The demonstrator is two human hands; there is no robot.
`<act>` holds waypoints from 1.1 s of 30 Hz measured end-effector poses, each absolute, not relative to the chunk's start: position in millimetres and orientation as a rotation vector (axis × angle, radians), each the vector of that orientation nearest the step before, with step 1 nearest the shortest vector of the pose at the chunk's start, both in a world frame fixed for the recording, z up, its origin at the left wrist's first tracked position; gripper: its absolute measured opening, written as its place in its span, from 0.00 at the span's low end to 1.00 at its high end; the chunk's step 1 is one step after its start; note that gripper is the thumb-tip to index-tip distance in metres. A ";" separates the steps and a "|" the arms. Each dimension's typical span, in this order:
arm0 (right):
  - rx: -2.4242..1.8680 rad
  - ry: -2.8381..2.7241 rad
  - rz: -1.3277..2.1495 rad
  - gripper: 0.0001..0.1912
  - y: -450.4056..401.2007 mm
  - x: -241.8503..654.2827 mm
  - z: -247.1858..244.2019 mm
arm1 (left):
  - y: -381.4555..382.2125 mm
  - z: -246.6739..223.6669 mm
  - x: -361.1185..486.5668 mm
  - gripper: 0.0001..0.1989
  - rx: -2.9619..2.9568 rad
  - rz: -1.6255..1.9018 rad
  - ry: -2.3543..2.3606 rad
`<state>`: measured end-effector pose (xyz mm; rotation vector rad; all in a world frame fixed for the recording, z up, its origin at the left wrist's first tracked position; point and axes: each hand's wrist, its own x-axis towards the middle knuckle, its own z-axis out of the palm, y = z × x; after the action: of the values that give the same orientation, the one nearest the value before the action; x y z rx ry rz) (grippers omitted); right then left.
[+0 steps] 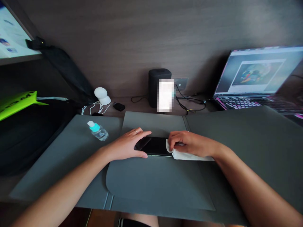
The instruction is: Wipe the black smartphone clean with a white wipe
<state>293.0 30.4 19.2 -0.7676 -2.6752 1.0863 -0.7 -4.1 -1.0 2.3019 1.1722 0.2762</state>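
A black smartphone point(155, 146) lies flat, screen up, on the grey desk mat point(151, 183). My left hand point(129, 143), a ring on one finger, grips its left end, with the thumb along the near edge and the fingers along the far edge. In my right hand point(187, 142) a white tissue point(187, 155) is bunched under curled fingers and pressed on the right end of the screen, which it hides. Left of my left hand, a small clear spray bottle point(100, 131) with a turquoise collar leans at an angle in the picture.
Behind the mat stand a black speaker point(153, 88), a blurred-out white patch in front of it, and loose black cables point(196, 107). A white round-headed device point(101, 94) and a small black item point(119, 106) sit left. An open laptop point(255, 78) occupies the right; a black bag point(35, 135) the left.
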 end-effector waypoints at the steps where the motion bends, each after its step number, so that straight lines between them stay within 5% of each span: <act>1: -0.792 -2.663 1.063 0.11 30.8 293.6 19.3 | -4.0 -1.1 -0.8 0.39 2.301 0.274 1.172; 33: -0.867 -2.582 0.908 0.10 30.5 270.7 7.1 | -2.9 -2.0 1.8 0.39 2.305 0.290 1.186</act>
<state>270.7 30.5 7.1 -0.8673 -2.5824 0.9076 1.8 -2.9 -2.0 2.3049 1.1858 0.2901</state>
